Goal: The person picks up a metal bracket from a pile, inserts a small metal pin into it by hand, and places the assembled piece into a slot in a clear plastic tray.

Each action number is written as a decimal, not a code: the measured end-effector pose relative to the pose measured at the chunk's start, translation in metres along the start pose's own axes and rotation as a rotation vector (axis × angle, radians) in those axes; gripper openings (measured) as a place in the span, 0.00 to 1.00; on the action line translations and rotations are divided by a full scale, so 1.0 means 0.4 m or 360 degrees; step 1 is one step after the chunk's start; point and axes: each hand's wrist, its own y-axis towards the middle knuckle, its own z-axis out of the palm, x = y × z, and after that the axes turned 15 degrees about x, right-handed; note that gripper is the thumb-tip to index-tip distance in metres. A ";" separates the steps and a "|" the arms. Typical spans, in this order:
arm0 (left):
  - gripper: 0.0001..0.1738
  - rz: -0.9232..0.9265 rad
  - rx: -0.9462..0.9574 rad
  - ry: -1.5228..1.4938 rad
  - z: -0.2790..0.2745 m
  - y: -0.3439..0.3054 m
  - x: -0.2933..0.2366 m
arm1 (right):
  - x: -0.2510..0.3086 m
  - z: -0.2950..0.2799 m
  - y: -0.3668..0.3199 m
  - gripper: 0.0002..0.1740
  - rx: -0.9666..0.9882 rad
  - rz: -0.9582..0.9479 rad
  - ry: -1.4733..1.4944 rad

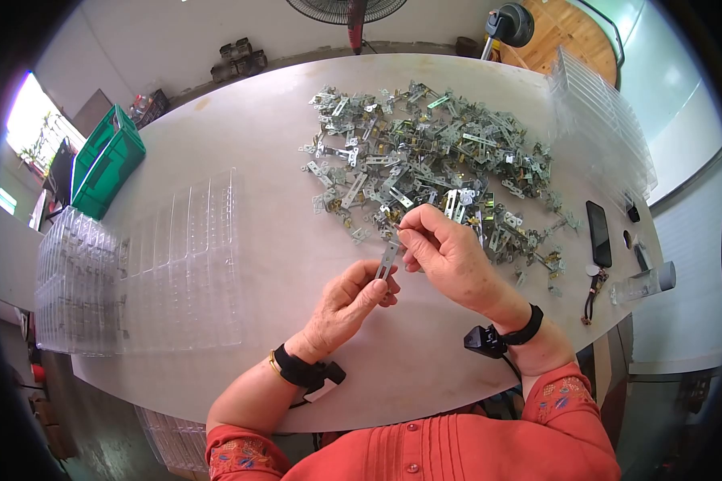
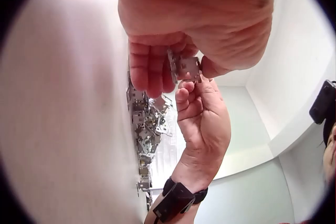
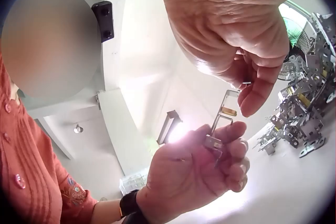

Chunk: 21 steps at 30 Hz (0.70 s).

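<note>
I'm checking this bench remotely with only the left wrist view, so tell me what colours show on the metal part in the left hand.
Observer: The right wrist view shows a brass-coloured piece on the grey metal part in the left hand.
Operator: Now tell me what lies on the table past the pile, on the person's right.
Observer: The head view shows a dark phone on the table, right of the pile of metal parts.
Operator: Give me the far left of the table too.
Observer: Clear plastic trays are stacked there, in the head view.
</note>
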 end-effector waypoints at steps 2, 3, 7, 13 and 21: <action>0.22 0.0047 -0.0036 -0.0023 0.001 0.005 0.000 | -0.001 -0.006 0.001 0.04 -0.0018 -0.0038 -0.0088; 0.22 0.0093 -0.0072 -0.0047 0.001 0.007 0.000 | 0.000 -0.010 0.002 0.04 -0.0146 -0.0187 -0.0342; 0.22 0.0209 -0.0167 -0.0069 -0.004 0.015 0.010 | 0.064 -0.016 -0.022 0.04 -0.0087 -0.0058 -0.0541; 0.21 0.0260 -0.0314 -0.0098 -0.010 0.017 0.024 | 0.040 0.019 -0.027 0.04 0.0080 -0.0208 -0.0611; 0.23 0.0310 -0.0364 -0.0070 -0.013 0.018 0.037 | 0.031 0.032 -0.029 0.05 0.0077 -0.0279 -0.0867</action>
